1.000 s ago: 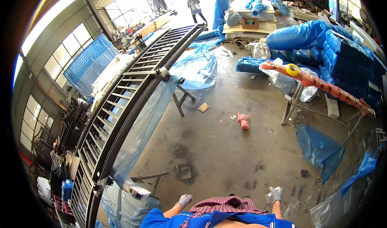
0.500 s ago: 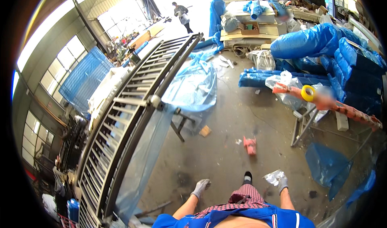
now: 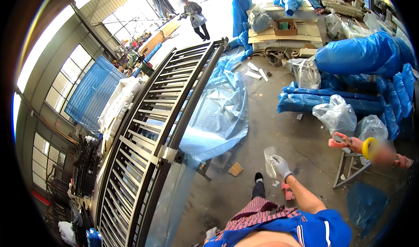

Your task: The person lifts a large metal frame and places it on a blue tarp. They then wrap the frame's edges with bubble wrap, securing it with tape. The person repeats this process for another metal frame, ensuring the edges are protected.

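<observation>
My right hand (image 3: 281, 167), in a pale grey glove, reaches forward over the floor. Its fingers are closed on a piece of clear plastic film (image 3: 270, 162) that hangs from them. My left hand (image 3: 212, 234), gloved too, is low beside my body at the lower edge, partly cut off by my clothes; its fingers do not show well. To the left lies a stack of dark metal railing panels (image 3: 139, 147) with bars across. Clear wrap (image 3: 168, 153) goes round a joint on its near side. Blue film (image 3: 222, 111) spreads beneath and beside the stack.
A metal stand (image 3: 349, 170) at the right carries a red-wrapped bar with a yellow tape roll (image 3: 369, 148). Blue-wrapped bundles (image 3: 331, 99) lie behind it. A red scrap (image 3: 288, 191) and a cardboard piece (image 3: 235, 169) lie on the floor. Another person (image 3: 196, 19) stands at the far end.
My right hand has swung forward and left with the plastic film. My left hand has drawn back toward my body. The view has shifted toward the railing stack.
</observation>
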Demonstrator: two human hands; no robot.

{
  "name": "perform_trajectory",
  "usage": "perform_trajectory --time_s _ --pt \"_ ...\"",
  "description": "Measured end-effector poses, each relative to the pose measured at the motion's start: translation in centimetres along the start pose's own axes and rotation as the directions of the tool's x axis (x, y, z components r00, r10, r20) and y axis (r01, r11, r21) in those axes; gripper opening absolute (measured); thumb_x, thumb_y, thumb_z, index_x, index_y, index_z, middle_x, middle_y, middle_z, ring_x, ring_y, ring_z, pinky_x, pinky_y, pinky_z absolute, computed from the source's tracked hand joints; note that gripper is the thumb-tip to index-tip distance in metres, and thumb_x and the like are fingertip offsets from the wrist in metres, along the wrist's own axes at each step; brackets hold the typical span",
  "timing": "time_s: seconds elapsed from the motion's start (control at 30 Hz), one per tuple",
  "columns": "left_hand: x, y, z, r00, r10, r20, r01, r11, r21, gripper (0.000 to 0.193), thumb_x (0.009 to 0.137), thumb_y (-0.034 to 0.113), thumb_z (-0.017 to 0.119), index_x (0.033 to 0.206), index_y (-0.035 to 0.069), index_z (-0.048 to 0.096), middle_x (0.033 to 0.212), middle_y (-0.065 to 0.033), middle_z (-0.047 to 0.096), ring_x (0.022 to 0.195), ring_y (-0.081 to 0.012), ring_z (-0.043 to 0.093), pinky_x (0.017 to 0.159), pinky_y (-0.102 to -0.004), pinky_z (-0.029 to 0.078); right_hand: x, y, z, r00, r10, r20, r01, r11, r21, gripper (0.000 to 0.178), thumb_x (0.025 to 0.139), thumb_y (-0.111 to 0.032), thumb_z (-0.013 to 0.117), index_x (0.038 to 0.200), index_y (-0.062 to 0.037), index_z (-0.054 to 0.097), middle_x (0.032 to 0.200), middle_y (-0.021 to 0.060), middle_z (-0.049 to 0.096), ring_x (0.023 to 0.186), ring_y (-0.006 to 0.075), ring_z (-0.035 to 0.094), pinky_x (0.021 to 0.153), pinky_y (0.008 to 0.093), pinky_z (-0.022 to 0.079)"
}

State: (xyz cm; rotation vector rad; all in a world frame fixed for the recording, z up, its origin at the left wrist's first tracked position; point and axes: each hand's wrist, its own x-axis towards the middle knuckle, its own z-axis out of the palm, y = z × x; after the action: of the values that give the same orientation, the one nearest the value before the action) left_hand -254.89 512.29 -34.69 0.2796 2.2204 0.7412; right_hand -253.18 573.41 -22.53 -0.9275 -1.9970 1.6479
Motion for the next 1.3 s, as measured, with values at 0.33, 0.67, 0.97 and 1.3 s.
perform_trajectory --time_s 0.33,0.67,0.97,1.3 --pt "35.0 37.8 -17.6 0.953 0.165 -0.256 -0.267 0.857 -0.442 0.026 0.097 0.018 0.059 0.113 -0.002 0.063 0.101 -0.0078 0.068 0.094 -0.0134 0.064 0.084 -0.0261 0.051 26.5 -10.7 5.6 0.954 0.154 0.258 -0.195 0.971 0.142 0.043 0.09 -0.006 0.057 0.133 -0.0029 0.052 0.115 0.0089 0.064 0.102 0.0139 0.059 0.089 0.027 0.048" --pt "56.9 55.7 -34.5 0.863 -0.205 -0.461 -0.193 0.71 -0.677 0.043 0.096 0.034 0.06 0.126 0.003 0.055 0.112 -0.0129 0.065 0.101 -0.0231 0.063 0.087 -0.0355 0.051 57.3 -7.5 10.3 0.772 0.037 0.634 -0.071 0.997 0.027 0.031 0.085 -0.015 0.057 0.109 -0.0003 0.07 0.1 0.0135 0.071 0.093 0.0166 0.064 0.087 0.0291 0.049" --pt "68.1 56.0 -42.5 0.701 -0.687 -0.189 -0.261 -0.001 -0.965 0.085 0.087 0.06 0.057 0.142 0.001 0.03 0.132 -0.0176 0.047 0.119 -0.0325 0.051 0.093 -0.047 0.049 84.8 -18.1 10.8 0.828 0.079 0.555 -0.162 0.981 0.103 0.039 0.088 -0.03 0.065 0.111 0.0015 0.068 0.1 0.0123 0.071 0.093 0.0178 0.066 0.084 0.0297 0.05" --pt "75.9 58.5 -43.4 0.33 -0.902 -0.28 -0.33 0.167 -0.929 0.083 0.08 0.063 0.058 0.131 -0.001 0.043 0.122 -0.0189 0.053 0.109 -0.0325 0.056 0.082 -0.0506 0.052 109.0 -26.4 15.8 0.979 -0.165 -0.121 0.187 0.961 0.204 0.046 0.085 -0.034 0.071 0.115 -0.0001 0.064 0.1 0.0108 0.063 0.091 0.0209 0.062 0.084 0.0348 0.05"
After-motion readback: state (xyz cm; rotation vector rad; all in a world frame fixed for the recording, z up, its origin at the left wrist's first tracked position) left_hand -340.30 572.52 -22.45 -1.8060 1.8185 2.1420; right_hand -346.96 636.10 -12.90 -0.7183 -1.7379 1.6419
